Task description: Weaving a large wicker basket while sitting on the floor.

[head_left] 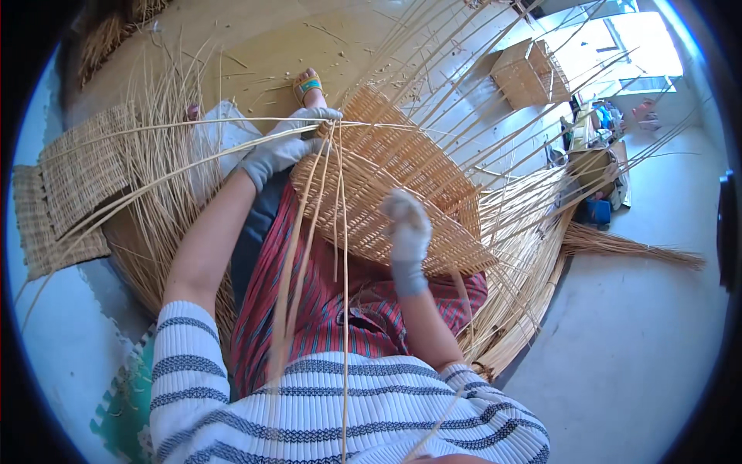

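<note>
A half-woven wicker basket lies tilted across my lap, many long loose strands fanning out from its far and right edges. My left hand, in a grey-white glove, grips wicker strands at the basket's left corner, where several cross and some hang toward me. In front of the near woven wall, my right hand, also gloved, is curled closed and slightly blurred. Whatever its fingers hold, if anything, cannot be made out. A red striped cloth covers my lap under the basket.
Bundles of loose wicker lie at my left and right. Woven mats stand at far left. Another wicker basket sits on the floor at far right, near a blue container. My sandaled foot rests ahead among scraps.
</note>
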Tool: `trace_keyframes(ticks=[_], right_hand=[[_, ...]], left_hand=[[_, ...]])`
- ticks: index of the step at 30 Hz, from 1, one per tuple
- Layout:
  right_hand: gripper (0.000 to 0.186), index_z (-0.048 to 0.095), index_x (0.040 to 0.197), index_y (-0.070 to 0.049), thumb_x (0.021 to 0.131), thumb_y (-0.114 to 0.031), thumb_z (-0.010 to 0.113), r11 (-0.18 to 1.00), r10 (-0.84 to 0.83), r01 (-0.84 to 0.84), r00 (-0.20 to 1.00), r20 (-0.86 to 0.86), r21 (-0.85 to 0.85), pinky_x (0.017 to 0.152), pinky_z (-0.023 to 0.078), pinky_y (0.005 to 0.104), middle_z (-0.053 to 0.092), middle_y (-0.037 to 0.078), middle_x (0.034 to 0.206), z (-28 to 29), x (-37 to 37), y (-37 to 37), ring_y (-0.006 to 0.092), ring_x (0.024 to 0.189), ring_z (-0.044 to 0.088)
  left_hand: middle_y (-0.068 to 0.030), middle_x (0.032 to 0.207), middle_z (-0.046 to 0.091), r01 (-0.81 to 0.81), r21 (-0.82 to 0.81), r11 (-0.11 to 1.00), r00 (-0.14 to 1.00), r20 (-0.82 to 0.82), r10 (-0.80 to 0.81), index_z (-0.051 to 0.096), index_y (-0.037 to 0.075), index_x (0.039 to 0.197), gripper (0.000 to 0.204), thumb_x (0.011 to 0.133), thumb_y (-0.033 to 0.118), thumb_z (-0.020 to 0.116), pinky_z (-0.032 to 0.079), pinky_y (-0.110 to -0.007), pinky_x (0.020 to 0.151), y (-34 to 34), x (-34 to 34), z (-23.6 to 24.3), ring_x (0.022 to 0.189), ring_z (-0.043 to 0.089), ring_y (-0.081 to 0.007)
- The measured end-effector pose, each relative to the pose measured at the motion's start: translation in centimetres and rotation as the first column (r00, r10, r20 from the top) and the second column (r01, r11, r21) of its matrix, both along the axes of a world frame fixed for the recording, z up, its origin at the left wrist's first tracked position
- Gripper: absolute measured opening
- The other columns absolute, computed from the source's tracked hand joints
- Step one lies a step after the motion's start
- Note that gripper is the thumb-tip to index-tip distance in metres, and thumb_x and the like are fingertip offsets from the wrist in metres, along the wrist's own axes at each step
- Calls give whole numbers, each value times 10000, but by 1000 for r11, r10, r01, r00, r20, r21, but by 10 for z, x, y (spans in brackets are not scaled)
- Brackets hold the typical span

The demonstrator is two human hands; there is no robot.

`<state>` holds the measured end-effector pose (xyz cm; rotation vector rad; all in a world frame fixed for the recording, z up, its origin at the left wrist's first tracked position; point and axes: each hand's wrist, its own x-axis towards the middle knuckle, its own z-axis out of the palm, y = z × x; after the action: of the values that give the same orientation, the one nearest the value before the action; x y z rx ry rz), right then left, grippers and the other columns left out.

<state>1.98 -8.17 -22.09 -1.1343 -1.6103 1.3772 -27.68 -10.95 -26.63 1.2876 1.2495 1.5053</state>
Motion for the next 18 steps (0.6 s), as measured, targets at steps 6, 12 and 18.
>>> trace_keyframes(ticks=[6,12,18], right_hand=[[273,629,1233,-85,1009,-239,614,964,-264,266,956,-131,-4,555,444,193,685,18,979,4,-23,29,82,778,630],[580,422,1483,-86,932,-53,601,483,-172,-99,963,206,870,855,521,336,560,177,1392,74,-144,119,251,1016,655],[396,480,1424,-23,1034,-94,472,999,-35,33,999,41,33,755,536,244,681,100,1106,-18,-1,26,97,924,632]], left_hand=[[-76,1247,624,-313,-97,945,946,-115,301,623,70,1265,438,872,189,776,439,-320,1024,0,24,-14,1180,564,-186],[-58,1098,636,-451,-9,893,891,60,450,655,50,1210,311,903,78,699,504,-283,868,18,59,-19,977,601,-131],[19,975,584,-305,75,949,665,730,156,594,12,1264,331,935,5,628,487,-213,711,37,57,-46,818,540,-66]])
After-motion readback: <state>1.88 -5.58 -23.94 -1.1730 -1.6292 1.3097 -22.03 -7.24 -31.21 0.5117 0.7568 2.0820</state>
